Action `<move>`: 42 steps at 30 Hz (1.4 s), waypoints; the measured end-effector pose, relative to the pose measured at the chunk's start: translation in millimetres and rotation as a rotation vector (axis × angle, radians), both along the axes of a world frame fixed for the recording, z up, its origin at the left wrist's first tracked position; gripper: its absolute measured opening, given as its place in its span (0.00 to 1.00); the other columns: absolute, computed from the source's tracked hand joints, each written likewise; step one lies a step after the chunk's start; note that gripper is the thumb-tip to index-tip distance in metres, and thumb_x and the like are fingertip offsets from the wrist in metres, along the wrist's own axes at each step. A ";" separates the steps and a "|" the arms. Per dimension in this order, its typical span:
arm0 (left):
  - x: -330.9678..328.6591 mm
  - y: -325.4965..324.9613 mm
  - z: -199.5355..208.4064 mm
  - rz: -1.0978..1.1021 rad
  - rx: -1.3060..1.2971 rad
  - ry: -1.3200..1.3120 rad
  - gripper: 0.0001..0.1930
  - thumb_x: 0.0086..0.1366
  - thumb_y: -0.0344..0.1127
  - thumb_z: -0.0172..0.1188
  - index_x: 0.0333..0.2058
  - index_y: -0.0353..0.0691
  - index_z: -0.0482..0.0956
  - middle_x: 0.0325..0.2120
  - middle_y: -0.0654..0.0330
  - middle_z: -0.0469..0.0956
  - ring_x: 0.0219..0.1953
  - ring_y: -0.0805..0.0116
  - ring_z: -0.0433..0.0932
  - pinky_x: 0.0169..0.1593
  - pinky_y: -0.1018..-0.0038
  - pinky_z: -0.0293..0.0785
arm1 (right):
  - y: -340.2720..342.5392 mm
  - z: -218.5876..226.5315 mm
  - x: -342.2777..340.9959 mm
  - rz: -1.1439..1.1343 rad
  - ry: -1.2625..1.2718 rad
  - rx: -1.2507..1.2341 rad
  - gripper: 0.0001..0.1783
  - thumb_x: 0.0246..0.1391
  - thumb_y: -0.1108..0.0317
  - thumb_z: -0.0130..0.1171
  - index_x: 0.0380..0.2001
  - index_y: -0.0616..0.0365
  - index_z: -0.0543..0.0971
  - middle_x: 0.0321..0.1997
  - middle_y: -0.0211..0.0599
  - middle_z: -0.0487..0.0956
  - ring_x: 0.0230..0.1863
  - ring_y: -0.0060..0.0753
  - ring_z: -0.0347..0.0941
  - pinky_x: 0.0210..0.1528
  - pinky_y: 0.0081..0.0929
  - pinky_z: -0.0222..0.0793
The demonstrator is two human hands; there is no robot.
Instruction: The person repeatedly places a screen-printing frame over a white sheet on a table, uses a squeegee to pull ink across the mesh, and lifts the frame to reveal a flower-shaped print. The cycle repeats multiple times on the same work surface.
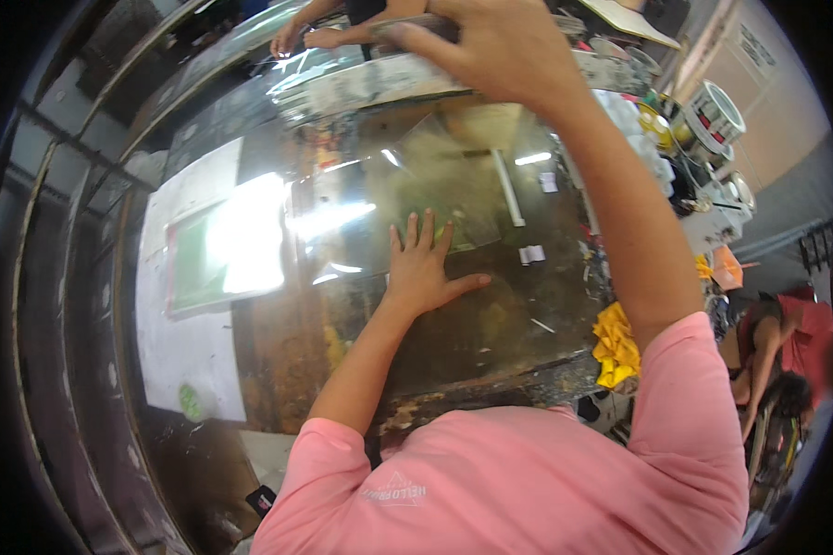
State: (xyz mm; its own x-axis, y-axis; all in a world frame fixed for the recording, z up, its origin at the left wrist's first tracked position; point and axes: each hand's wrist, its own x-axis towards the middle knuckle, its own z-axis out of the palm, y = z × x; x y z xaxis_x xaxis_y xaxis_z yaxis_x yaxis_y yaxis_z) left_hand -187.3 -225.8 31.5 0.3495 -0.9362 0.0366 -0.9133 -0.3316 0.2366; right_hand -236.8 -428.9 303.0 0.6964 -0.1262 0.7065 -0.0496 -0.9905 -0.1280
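Observation:
My left hand [419, 273] lies flat with its fingers spread, pressing on a clear glossy sheet [370, 242] on the dark, stained table [287, 356]. My right hand [504, 46] is raised over the far side of the table, with its fingertips cut off by the upper edge. Between its thumb and fingers sits a dark greyish piece [426, 28], too little of it showing to name. Beyond the left hand are a white strip [506, 188] and two small white paper pieces, one [548, 181] by the strip and the other [531, 254] nearer.
A white sheet [157, 342] at left carries a shiny green-tinted panel [190, 268] and a round green thing [190, 401]. Yellow cloth [617, 347] lies by the right edge, near buckets [713, 116]. Another person's hands [305, 37] work at the far side; someone in red [796, 338] is at right.

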 end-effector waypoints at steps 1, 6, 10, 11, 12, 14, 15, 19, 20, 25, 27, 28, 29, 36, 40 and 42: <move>-7.0 -16.1 -0.1 -0.035 0.010 0.016 0.66 0.54 0.90 0.52 0.76 0.39 0.62 0.78 0.36 0.52 0.81 0.33 0.46 0.79 0.36 0.27 | 0.3 1.0 -1.3 0.003 0.025 0.002 0.25 0.68 0.41 0.55 0.42 0.45 0.92 0.34 0.44 0.88 0.37 0.48 0.84 0.47 0.47 0.66; -49.9 -60.6 -2.9 -0.086 -0.093 -0.001 0.67 0.52 0.91 0.51 0.74 0.37 0.67 0.76 0.36 0.56 0.80 0.32 0.49 0.75 0.27 0.23 | -6.1 8.4 8.0 -0.023 0.044 -0.065 0.30 0.69 0.38 0.52 0.38 0.52 0.91 0.33 0.45 0.88 0.36 0.48 0.84 0.50 0.49 0.67; -69.1 -68.1 -10.8 -0.064 -0.216 -0.003 0.66 0.53 0.92 0.48 0.71 0.35 0.70 0.75 0.35 0.59 0.79 0.32 0.51 0.74 0.23 0.23 | -13.4 12.7 14.5 -0.058 0.027 -0.075 0.41 0.68 0.35 0.49 0.23 0.66 0.85 0.25 0.56 0.84 0.34 0.54 0.83 0.50 0.49 0.68; -70.9 -67.9 -11.9 -0.071 -0.194 0.005 0.66 0.53 0.91 0.47 0.71 0.35 0.70 0.75 0.35 0.59 0.79 0.32 0.51 0.74 0.23 0.23 | -14.6 13.7 15.1 -0.070 0.064 -0.072 0.41 0.68 0.34 0.49 0.24 0.66 0.85 0.25 0.56 0.84 0.34 0.53 0.83 0.50 0.49 0.68; -72.3 -67.5 -12.2 -0.080 -0.198 0.004 0.66 0.54 0.91 0.47 0.71 0.34 0.71 0.75 0.35 0.59 0.79 0.31 0.51 0.74 0.23 0.23 | -16.2 15.8 13.9 -0.082 0.099 -0.069 0.41 0.68 0.34 0.49 0.25 0.66 0.86 0.25 0.55 0.84 0.35 0.53 0.83 0.50 0.49 0.68; -72.6 -66.8 -11.4 -0.087 -0.204 0.002 0.65 0.54 0.91 0.48 0.71 0.34 0.71 0.74 0.36 0.59 0.78 0.31 0.52 0.74 0.23 0.24 | -15.4 18.0 13.6 -0.090 0.097 -0.078 0.42 0.68 0.33 0.49 0.26 0.65 0.86 0.25 0.54 0.84 0.35 0.52 0.83 0.49 0.48 0.68; -72.3 -66.6 -10.5 -0.085 -0.205 0.002 0.65 0.54 0.90 0.50 0.71 0.35 0.71 0.75 0.36 0.59 0.78 0.32 0.52 0.74 0.23 0.25 | -13.5 18.5 13.9 -0.085 0.061 -0.089 0.42 0.68 0.33 0.48 0.26 0.65 0.86 0.25 0.54 0.84 0.35 0.52 0.83 0.49 0.48 0.68; -71.1 -66.7 -12.3 -0.089 -0.247 0.001 0.63 0.54 0.89 0.53 0.70 0.35 0.71 0.73 0.36 0.61 0.77 0.31 0.55 0.75 0.25 0.28 | -6.3 23.5 10.5 -0.125 0.060 -0.089 0.42 0.68 0.32 0.48 0.26 0.63 0.86 0.26 0.51 0.84 0.36 0.50 0.83 0.50 0.47 0.68; -71.1 -66.5 -14.5 -0.088 -0.247 0.007 0.63 0.54 0.89 0.52 0.70 0.35 0.71 0.73 0.37 0.62 0.77 0.32 0.55 0.75 0.25 0.28 | -4.3 24.2 9.4 -0.146 0.097 -0.077 0.42 0.68 0.31 0.49 0.26 0.63 0.87 0.26 0.50 0.84 0.36 0.50 0.83 0.50 0.47 0.69; -71.2 -62.5 -19.4 -0.101 -0.319 0.058 0.61 0.57 0.88 0.50 0.70 0.36 0.72 0.73 0.35 0.62 0.78 0.34 0.54 0.75 0.26 0.23 | -1.1 24.1 10.5 -0.149 0.148 0.033 0.40 0.65 0.29 0.51 0.27 0.58 0.87 0.28 0.49 0.85 0.36 0.50 0.84 0.45 0.46 0.75; -59.5 -53.6 -3.8 -0.027 -0.405 0.043 0.59 0.56 0.84 0.58 0.69 0.35 0.73 0.71 0.35 0.65 0.76 0.35 0.60 0.77 0.30 0.34 | -1.8 18.5 11.8 -0.140 0.106 0.007 0.39 0.65 0.30 0.53 0.30 0.58 0.88 0.29 0.50 0.85 0.36 0.51 0.85 0.41 0.46 0.77; -55.1 -48.4 8.2 0.013 -0.373 0.058 0.57 0.56 0.82 0.61 0.69 0.35 0.73 0.71 0.36 0.67 0.75 0.36 0.62 0.77 0.32 0.39 | -0.8 13.5 13.4 -0.137 0.054 -0.017 0.38 0.65 0.30 0.54 0.31 0.59 0.88 0.29 0.50 0.86 0.37 0.51 0.85 0.41 0.47 0.77; -41.4 -41.6 23.0 0.105 -0.504 0.212 0.56 0.55 0.76 0.68 0.69 0.34 0.73 0.68 0.37 0.70 0.71 0.37 0.68 0.75 0.38 0.51 | 0.1 6.8 11.5 -0.127 0.020 -0.031 0.36 0.65 0.32 0.55 0.34 0.59 0.87 0.30 0.50 0.86 0.37 0.52 0.84 0.42 0.47 0.76; 38.1 45.2 107.7 0.411 -0.868 1.135 0.49 0.50 0.42 0.88 0.66 0.28 0.71 0.50 0.47 0.84 0.50 0.63 0.85 0.55 0.68 0.81 | 38.8 -85.9 -38.9 -0.151 0.135 -0.188 0.37 0.64 0.41 0.64 0.62 0.62 0.78 0.37 0.49 0.83 0.43 0.54 0.80 0.47 0.48 0.70; 10.1 67.6 59.1 0.549 -0.566 0.800 0.53 0.45 0.58 0.87 0.65 0.34 0.76 0.48 0.54 0.84 0.51 0.56 0.83 0.58 0.59 0.77 | 34.3 -140.8 -74.7 0.139 0.578 0.086 0.18 0.65 0.45 0.62 0.40 0.45 0.89 0.40 0.43 0.80 0.46 0.51 0.79 0.48 0.49 0.70; 1.9 77.5 30.2 0.567 -0.417 0.371 0.51 0.42 0.64 0.85 0.60 0.37 0.80 0.47 0.56 0.80 0.53 0.56 0.79 0.60 0.58 0.72 | 43.2 -169.4 -85.3 0.096 0.618 0.103 0.17 0.65 0.45 0.62 0.41 0.42 0.88 0.40 0.42 0.80 0.45 0.52 0.79 0.46 0.51 0.72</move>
